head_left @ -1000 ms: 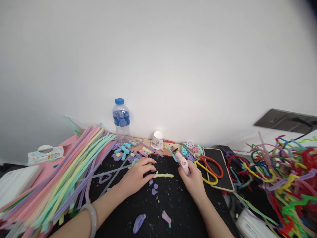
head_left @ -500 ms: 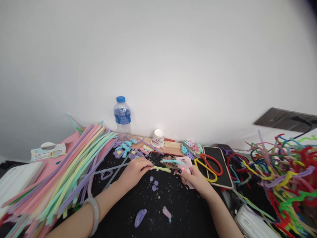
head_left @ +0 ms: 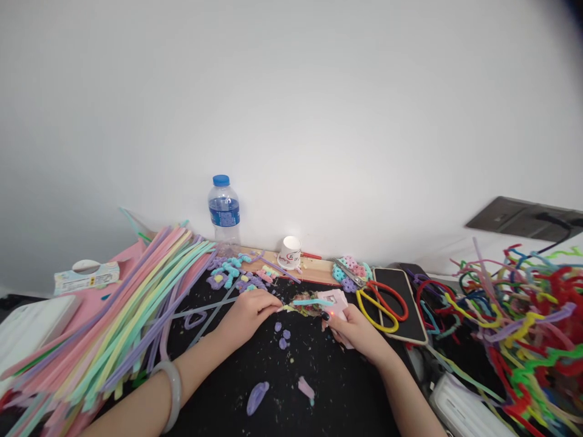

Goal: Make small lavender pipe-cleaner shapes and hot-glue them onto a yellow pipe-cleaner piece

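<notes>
The pink glue gun in the right hand's grip shifts toward nine o'clock; farther that way, the left hand pinches the yellow strip, best kept steady, fingers clear of the gun

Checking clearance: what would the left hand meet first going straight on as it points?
Past the yellow strip held in the left hand, most likely the pink tool in the right hand, though depth is unclear.
</notes>
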Tool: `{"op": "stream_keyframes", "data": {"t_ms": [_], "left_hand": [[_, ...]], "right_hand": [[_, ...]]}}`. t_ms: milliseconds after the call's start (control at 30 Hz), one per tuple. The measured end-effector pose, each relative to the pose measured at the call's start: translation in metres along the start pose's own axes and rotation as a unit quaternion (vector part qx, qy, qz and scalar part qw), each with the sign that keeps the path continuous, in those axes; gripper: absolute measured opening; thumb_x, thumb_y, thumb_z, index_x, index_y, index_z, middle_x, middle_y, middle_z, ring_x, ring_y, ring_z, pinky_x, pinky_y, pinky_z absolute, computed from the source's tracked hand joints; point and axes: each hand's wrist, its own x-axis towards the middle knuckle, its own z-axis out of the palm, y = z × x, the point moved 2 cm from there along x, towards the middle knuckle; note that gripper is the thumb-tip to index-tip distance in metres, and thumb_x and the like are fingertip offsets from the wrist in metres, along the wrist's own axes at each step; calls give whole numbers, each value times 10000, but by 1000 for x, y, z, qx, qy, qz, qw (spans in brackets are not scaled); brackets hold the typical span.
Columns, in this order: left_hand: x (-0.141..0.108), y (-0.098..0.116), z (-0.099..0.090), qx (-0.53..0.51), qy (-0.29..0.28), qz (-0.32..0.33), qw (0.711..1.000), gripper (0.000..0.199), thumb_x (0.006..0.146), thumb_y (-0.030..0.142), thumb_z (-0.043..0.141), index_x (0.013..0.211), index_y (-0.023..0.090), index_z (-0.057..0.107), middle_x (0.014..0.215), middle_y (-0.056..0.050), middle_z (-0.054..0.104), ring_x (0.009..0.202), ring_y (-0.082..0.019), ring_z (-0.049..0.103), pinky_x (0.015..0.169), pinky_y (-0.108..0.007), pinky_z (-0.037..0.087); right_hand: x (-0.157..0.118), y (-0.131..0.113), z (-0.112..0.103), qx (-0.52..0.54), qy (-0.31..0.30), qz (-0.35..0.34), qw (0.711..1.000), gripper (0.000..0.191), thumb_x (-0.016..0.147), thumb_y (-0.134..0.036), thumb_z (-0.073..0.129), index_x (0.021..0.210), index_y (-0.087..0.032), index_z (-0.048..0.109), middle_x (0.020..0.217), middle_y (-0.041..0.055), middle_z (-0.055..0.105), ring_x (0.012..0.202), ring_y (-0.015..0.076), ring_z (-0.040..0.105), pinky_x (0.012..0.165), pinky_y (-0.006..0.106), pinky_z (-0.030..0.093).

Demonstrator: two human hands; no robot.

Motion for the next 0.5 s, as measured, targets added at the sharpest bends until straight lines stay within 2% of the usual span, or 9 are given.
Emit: {"op": "stream_keyframes", "data": {"t_ms": [333, 500], "left_hand": [[-1, 1, -1, 0, -3, 2, 1000, 163, 848, 204, 529, 794, 200, 684, 792, -19, 702, 749, -154, 634, 727, -264, 480], [-1, 1, -1, 3, -2, 3, 1000, 160, 846, 191, 531, 797, 197, 682, 789, -20, 702, 748, -152, 634, 724, -256, 476]], "right_hand": [[-2, -6, 3, -37, 8, -20, 999, 394, 806, -494, 476, 612, -154, 521, 378, -68, 403, 333, 61, 328, 363, 175, 217], [-2, -4, 3, -51, 21, -16, 998, 388, 804, -484, 485, 589, -161, 495, 384, -61, 425, 337, 62, 348, 359, 169, 228]]}}
